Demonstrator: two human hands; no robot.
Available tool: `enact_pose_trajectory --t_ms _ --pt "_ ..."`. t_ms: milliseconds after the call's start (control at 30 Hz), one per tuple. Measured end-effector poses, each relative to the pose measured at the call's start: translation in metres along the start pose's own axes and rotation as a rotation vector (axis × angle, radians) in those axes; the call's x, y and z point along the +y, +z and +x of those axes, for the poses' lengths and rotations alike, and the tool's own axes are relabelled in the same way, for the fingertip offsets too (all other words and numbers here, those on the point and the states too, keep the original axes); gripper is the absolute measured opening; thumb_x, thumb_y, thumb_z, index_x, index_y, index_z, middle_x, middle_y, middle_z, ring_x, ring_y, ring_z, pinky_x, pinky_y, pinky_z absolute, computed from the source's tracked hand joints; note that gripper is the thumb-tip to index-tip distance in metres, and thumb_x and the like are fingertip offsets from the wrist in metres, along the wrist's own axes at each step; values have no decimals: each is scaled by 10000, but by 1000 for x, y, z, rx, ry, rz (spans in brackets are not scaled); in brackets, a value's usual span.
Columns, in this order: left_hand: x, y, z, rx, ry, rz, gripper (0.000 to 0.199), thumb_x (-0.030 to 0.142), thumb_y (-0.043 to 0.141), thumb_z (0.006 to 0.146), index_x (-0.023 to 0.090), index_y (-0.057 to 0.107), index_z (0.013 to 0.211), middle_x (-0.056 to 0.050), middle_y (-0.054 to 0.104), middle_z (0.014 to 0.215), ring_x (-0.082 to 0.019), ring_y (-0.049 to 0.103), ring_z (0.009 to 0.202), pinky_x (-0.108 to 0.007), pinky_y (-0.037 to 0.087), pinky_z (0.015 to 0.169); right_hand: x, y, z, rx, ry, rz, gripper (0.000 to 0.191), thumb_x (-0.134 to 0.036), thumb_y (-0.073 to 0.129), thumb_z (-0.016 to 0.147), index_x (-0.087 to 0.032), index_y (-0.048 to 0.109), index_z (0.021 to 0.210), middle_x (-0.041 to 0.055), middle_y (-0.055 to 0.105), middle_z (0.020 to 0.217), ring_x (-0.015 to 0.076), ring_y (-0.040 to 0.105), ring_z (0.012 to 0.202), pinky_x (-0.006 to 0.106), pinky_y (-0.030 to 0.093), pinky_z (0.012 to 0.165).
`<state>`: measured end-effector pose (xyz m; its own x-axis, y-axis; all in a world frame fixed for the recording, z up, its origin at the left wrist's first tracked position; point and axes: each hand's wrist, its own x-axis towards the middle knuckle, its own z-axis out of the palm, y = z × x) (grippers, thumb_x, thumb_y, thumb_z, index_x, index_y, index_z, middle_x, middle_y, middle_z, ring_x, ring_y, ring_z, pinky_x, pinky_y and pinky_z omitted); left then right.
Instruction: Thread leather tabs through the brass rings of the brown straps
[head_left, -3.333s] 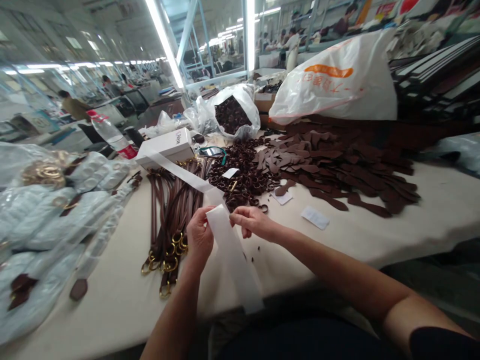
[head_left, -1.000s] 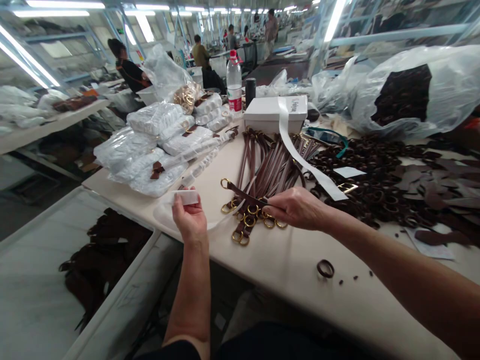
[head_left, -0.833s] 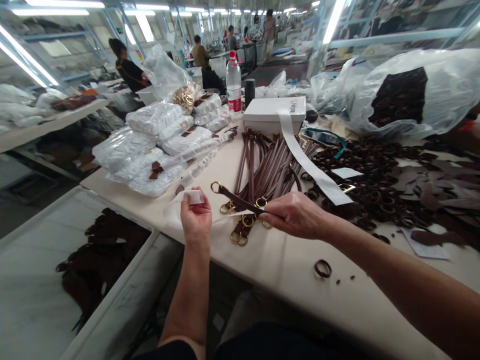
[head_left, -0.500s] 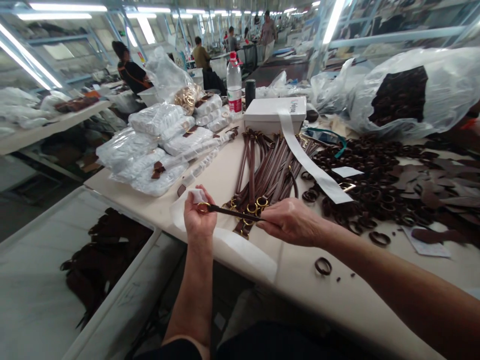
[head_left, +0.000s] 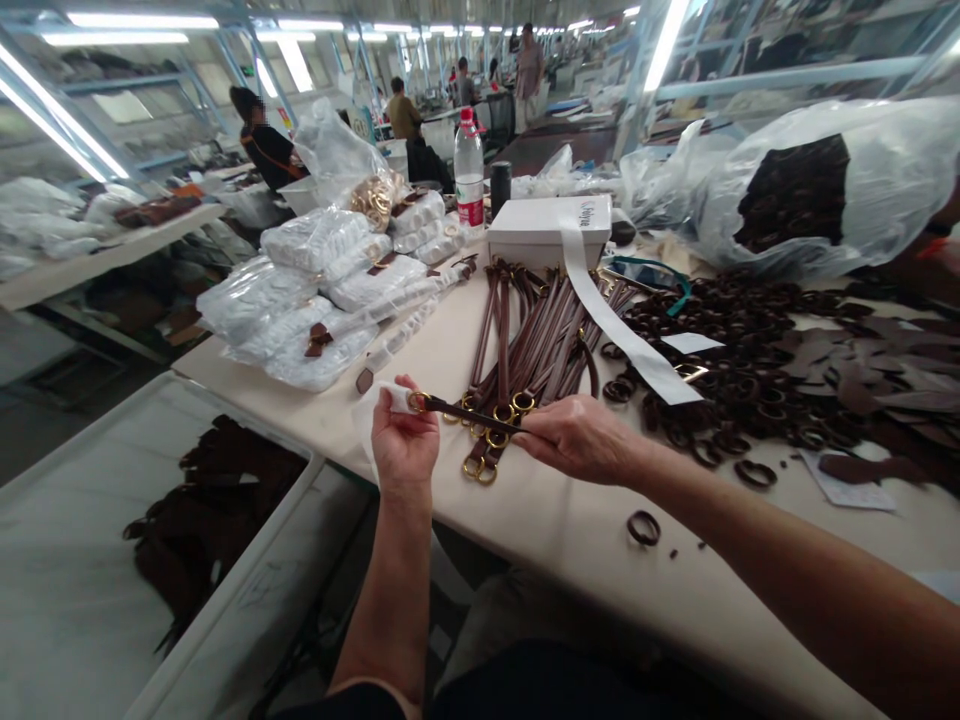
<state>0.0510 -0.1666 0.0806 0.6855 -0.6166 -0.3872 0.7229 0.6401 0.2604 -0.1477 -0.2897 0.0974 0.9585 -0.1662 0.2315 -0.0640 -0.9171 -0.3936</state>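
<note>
A dark brown strap (head_left: 472,415) stretches between my two hands above the table. My left hand (head_left: 406,438) is closed round a white strip (head_left: 390,397), at the strap's end with a gold ring (head_left: 418,401). My right hand (head_left: 574,437) pinches the strap's other end. Behind and below the strap lies a bundle of brown straps (head_left: 536,340) with gold rings at their near ends. A long white strip (head_left: 622,335) hangs from a white box (head_left: 550,230) across the bundle's right side.
Plastic-wrapped packs (head_left: 289,310) are stacked at the back left, near a bottle (head_left: 469,170). Many brown loops (head_left: 765,400) cover the table's right side. A white bin (head_left: 67,570) with dark pieces stands lower left. People are in the background.
My left hand has moved slightly right and up with the ringed end. The white strip that trailed along the table's front edge has drawn in and now hangs below the edge.
</note>
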Motion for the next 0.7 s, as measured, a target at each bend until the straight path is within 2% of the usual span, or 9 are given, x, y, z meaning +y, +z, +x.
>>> enact_pose_trajectory --t_ms 167,267,400,567,633,700 --pt "-19 -1 -12 79 126 43 298 178 427 1031 120 651 844 -35 737 774 -96 723 725 -149 572 663 -4 -5 1 -19 23 -31 399 -351 444 987 -160 518 644 -7 512 605 87 377 521 266 203 556" --pt "-30 -14 -19 99 105 90 302 150 435 1026 117 676 846 -45 755 797 -109 736 752 -188 592 732 -9 -10 2 -70 46 -56 414 -355 460 982 -158 522 623 -8 490 588 84 348 507 268 176 548" --pt "-40 -36 -31 88 76 175 211 128 538 979 140 710 858 -41 762 834 -116 736 777 -217 595 771 -20 -18 3 -210 87 -69 386 -326 500 961 -152 552 621 -16 456 550 80 326 492 262 167 533" --pt "-48 -52 -49 89 61 284 108 109 630 920 133 717 862 -30 739 834 -91 702 721 -178 562 670 -39 -17 12 -283 111 -112 384 -332 500 979 -157 605 653 1 547 578 91 411 506 258 190 527" --pt "-46 -52 -55 48 62 307 35 110 691 876 124 705 848 -1 697 746 -64 642 608 -150 513 575 -45 -15 17 -285 124 -155 383 -350 487 996 -161 633 697 20 606 629 108 483 543 269 191 530" --pt "-38 -50 -59 -20 20 302 70 109 731 841 113 678 796 39 604 618 -38 546 500 -129 439 486 -50 -17 18 -278 119 -184 363 -361 478 1010 -163 664 769 35 644 674 127 541 582 276 199 534"
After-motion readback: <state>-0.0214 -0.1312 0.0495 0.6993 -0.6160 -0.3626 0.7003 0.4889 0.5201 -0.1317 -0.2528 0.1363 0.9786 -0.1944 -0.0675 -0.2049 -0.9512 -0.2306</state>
